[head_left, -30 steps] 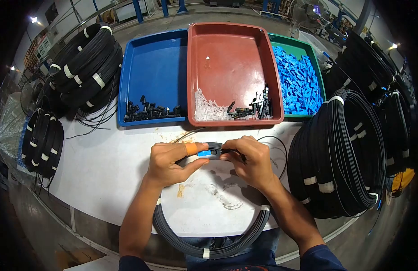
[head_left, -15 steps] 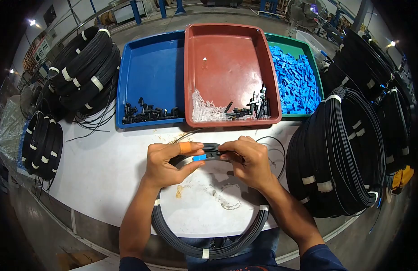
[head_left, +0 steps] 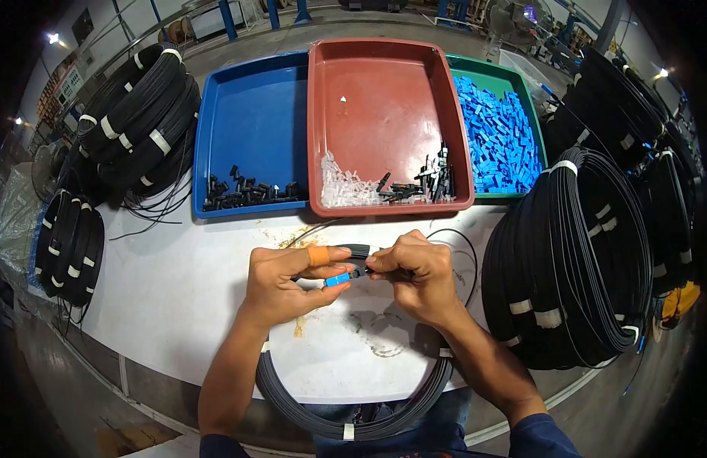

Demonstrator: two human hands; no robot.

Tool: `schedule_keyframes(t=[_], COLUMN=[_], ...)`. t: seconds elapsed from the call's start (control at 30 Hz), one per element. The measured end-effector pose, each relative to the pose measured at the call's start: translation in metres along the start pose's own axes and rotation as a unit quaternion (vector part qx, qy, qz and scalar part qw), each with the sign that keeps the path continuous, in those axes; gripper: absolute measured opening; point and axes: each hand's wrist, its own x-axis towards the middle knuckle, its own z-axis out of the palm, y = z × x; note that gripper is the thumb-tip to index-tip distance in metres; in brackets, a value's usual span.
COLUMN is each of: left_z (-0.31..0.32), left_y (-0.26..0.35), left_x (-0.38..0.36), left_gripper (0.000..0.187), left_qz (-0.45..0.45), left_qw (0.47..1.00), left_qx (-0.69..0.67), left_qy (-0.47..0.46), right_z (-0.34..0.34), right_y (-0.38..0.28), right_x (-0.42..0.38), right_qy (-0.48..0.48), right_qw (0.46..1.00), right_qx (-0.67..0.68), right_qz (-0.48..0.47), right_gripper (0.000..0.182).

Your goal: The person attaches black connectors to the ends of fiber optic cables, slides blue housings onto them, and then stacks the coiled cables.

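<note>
Between the thumb and fingers of my left hand (head_left: 288, 282) is a small blue cable connector (head_left: 337, 280), tilted slightly up to the right. Orange tape wraps one finger of that hand. A black sleeve (head_left: 359, 272) extends from the connector's right end toward my right hand (head_left: 418, 275). The right thumb and fingertips pinch at the sleeve's far end; the exact piece between them is hidden. Under both hands lies a coil of black cable (head_left: 292, 393) with white bands, overhanging the table's near edge. My hands and forearms cover parts of it.
Behind my hands stand a blue tray (head_left: 254, 107) with black parts, a red tray (head_left: 384, 99) with clear and black pieces, and a green tray (head_left: 530, 114) full of blue pieces. Large black cable coils (head_left: 567, 267) stand right; more coils (head_left: 140, 122) are stacked left on the white table (head_left: 162, 305).
The blue connector has dropped slightly and tilted, its right end now higher. More of the black sleeve shows between the hands. Both hands keep their pinch.
</note>
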Motion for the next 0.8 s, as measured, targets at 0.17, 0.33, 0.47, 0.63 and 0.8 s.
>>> schedule_keyframes(t=[0.17, 0.33, 0.47, 0.63, 0.8], left_z=[0.001, 0.002, 0.006, 0.001, 0.002], left_y=[0.003, -0.003, -0.015, 0.001, 0.002], left_x=[0.004, 0.002, 0.007, 0.001, 0.000], left_gripper=[0.036, 0.028, 0.019, 0.015, 0.015], left_qz=[-0.008, 0.039, 0.133, 0.084, 0.009], left_qw=[1.000, 0.999, 0.989, 0.995, 0.997], left_qx=[-0.015, 0.006, 0.060, 0.026, -0.067], left_qy=[-0.007, 0.020, 0.026, 0.038, 0.027], right_z=[0.000, 0.005, 0.003, 0.007, 0.003], right_y=[0.002, 0.003, 0.001, -0.003, -0.005], right_x=[0.003, 0.002, 0.004, 0.005, 0.009], right_qy=[-0.009, 0.017, -0.018, 0.017, 0.074], right_qw=[0.999, 1.000, 0.995, 0.990, 0.960], right_qx=[0.031, 0.011, -0.097, -0.087, -0.136], right_qz=[0.002, -0.008, -0.025, -0.108, -0.231], right_gripper=[0.025, 0.028, 0.023, 0.028, 0.022])
